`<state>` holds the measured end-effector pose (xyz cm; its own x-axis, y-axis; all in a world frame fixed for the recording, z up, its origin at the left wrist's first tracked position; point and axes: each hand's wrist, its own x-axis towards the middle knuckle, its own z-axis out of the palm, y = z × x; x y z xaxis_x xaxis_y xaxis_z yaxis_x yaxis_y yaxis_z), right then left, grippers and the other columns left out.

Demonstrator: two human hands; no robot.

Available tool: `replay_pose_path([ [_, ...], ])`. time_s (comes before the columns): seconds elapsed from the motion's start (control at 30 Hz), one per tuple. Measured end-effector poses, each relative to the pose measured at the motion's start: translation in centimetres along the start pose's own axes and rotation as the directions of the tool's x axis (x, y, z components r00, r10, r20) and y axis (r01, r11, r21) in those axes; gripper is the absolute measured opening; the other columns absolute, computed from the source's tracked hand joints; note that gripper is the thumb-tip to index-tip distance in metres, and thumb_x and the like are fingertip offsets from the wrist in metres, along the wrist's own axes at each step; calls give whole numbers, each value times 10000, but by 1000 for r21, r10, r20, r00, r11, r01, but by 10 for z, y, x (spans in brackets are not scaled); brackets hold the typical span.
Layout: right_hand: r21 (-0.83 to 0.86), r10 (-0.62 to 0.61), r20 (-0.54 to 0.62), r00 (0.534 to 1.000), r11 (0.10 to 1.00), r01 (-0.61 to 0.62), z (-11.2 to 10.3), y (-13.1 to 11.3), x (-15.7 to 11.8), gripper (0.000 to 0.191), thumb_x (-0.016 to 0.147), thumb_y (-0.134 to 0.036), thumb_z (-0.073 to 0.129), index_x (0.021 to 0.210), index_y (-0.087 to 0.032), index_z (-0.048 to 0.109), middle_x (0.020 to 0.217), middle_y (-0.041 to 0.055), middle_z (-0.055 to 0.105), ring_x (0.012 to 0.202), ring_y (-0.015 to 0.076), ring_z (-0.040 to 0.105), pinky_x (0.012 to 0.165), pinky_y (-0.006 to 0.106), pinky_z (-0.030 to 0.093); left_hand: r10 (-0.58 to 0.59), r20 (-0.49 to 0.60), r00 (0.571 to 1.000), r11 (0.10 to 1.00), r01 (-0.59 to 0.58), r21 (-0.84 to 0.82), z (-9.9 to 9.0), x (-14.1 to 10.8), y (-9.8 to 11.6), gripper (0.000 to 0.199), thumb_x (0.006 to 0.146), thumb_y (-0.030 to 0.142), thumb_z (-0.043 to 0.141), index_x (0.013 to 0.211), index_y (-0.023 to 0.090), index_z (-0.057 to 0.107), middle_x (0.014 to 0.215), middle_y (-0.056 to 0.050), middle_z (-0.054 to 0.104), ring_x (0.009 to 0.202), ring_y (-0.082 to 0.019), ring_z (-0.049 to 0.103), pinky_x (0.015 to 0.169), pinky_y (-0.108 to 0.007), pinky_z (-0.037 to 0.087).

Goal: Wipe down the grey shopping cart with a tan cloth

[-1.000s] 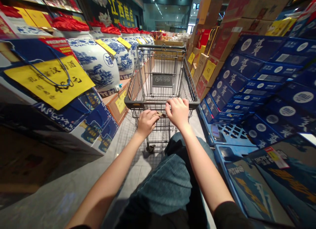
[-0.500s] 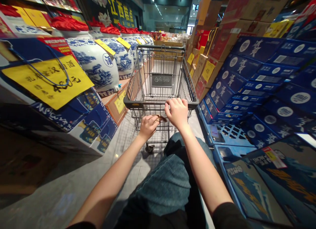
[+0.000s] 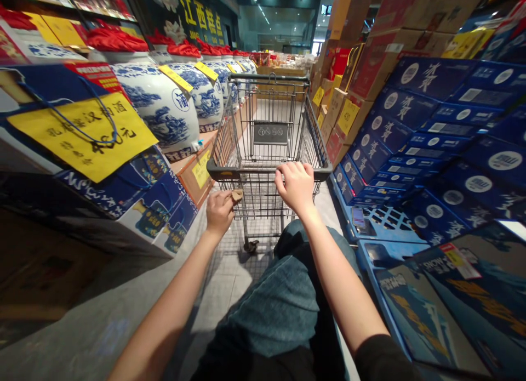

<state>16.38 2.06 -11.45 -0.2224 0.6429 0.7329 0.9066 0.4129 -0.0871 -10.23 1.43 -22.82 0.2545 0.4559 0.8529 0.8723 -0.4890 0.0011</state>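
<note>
A shopping cart [image 3: 224, 172] with a wire basket stands in front of me, its dark handle bar toward me. My right hand [image 3: 296, 187] is closed over the right part of that bar. Left of it and lower, my left hand [image 3: 219, 210] pinches a small brown, crumpled-looking piece [image 3: 237, 195]; its exact kind is unclear. This piece sits just below the bar's left end, in front of the cart's wires. Inside the basket, a grey sign plate [image 3: 271, 133] hangs on the far part.
Blue-and-white jars [image 3: 164, 112] with red cloth tops line the left side. Nearer stand blue gift boxes [image 3: 119, 189] with a yellow price sign [image 3: 84, 134]. Stacked blue cartons [image 3: 382, 129] and blue pallets [image 3: 349, 219] border the right. Tiled floor [image 3: 222, 285] lies below.
My left hand has moved left with the brown piece, from below the middle of the bar to below its left end. My right hand stays on the bar.
</note>
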Motion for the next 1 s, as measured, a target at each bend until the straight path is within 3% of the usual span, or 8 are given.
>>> replay_pose_path([
  [0.13,-3,-2,-1,1000,1000,2,0,0,0,250,1043,-284,474,949,-198,689,954,69,732,953,239,581,960,396,304,-18,-71,997,999,15,-35,-19,24,-2,285,856,55,571,920,254,765,1103,-78,718,1090,-283,578,959,-465,503],
  [0.23,-2,-3,-1,1000,1000,3,0,1,-1,249,1040,-285,480,954,-193,695,957,68,734,958,238,584,959,396,306,-88,-132,987,996,87,-20,-19,35,0,270,853,59,586,913,253,765,1133,-84,706,1120,-292,568,995,-483,474],
  [0.4,-11,0,-10,1000,1000,0,0,1,-1,259,1041,-280,470,948,-194,697,956,70,735,951,237,581,949,394,309,-22,58,998,1000,23,-14,7,-1,15,221,852,74,604,861,238,752,1055,-86,742,1037,-297,579,892,-463,482],
  [0.53,-14,-7,-15,1000,1000,7,1,1,-1,262,1039,-285,470,939,-197,696,942,70,729,942,236,578,946,394,310,113,188,976,992,-99,-80,6,-25,19,226,854,52,608,858,240,733,1040,-56,768,1014,-278,595,840,-422,489],
  [0.67,-9,-6,-21,1000,1000,6,3,2,-2,271,1046,-290,462,958,-197,702,953,70,730,951,237,579,957,398,310,-34,86,996,998,39,-56,-5,-12,10,278,852,39,578,868,251,757,1058,-65,736,1021,-275,596,881,-439,503],
  [0.77,-11,-8,-20,1000,1000,7,4,2,-4,285,1056,-297,448,1014,-197,712,982,73,730,971,242,577,979,405,310,-154,11,988,988,155,-30,3,-7,6,308,847,34,568,883,257,778,1069,-80,709,1054,-292,582,934,-477,495],
  [0.9,-24,-17,-28,999,1000,17,5,2,-8,298,1049,-294,453,1168,-189,706,1060,88,724,1040,255,571,1039,420,301,-128,31,991,990,130,-48,24,-31,14,256,870,58,581,828,229,767,1081,-114,705,1043,-300,570,917,-474,505],
  [1.0,-21,-7,-27,1000,1000,6,6,1,-8,307,1043,-294,456,1186,-188,706,1071,91,718,1060,260,570,1052,429,309,-76,76,994,996,80,-40,28,-46,16,246,892,75,582,846,229,769,1064,-113,713,1014,-291,578,859,-443,516],
])
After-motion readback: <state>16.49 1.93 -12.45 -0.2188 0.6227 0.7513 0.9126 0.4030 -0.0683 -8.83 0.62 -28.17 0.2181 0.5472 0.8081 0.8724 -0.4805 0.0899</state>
